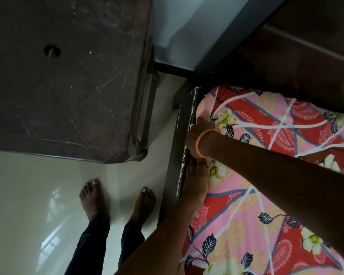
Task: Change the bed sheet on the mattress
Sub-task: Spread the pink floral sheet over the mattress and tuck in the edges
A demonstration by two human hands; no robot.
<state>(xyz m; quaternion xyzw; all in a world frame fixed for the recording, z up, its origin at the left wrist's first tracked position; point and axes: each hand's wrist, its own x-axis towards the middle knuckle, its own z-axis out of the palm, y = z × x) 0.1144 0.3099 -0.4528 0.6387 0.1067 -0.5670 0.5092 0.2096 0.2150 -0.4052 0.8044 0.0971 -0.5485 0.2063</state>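
Seemingly near the end, a person tucks a floral bed sheet (266,175) along the mattress edge.

Head view, the only one: both hands meet at the seam where the sheet meets the dark bed frame (177,155). The right hand (195,135), with an orange band on its wrist, presses down, fingers bunched on the sheet's edge; whether it pinches cloth cannot be told. Just below it the left hand (197,181) lies flat, fingers together, pushing fabric toward the gap. The sheet already covers the mattress beyond both hands. Tucking appears to remain. Well apart from the grip, a dark table (68,76) stands on the pale floor (38,195). No containers show.
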